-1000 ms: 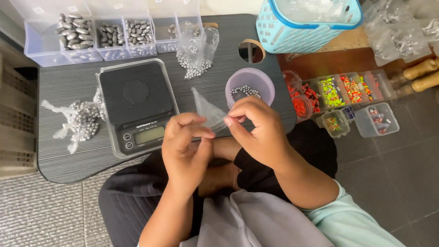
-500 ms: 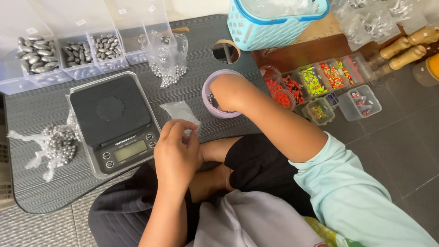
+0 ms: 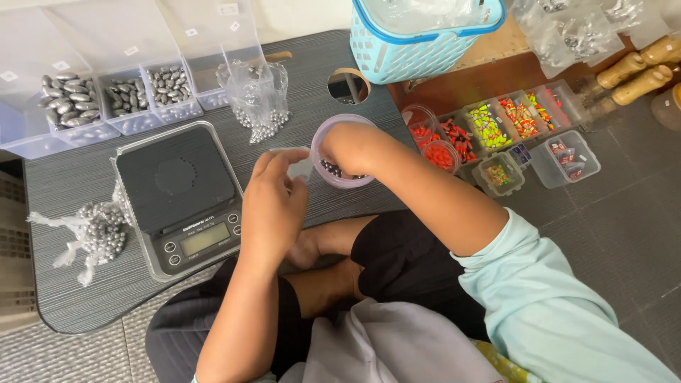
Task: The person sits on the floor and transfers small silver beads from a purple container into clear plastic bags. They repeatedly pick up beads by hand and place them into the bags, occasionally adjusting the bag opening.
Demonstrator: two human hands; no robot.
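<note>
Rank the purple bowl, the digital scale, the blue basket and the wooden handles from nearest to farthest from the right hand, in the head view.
1. Purple bowl: right hand reaches into it.
2. Digital scale: on the table's left.
3. Blue basket: beyond the table's far edge.
4. Wooden handles: far right corner.
</note>
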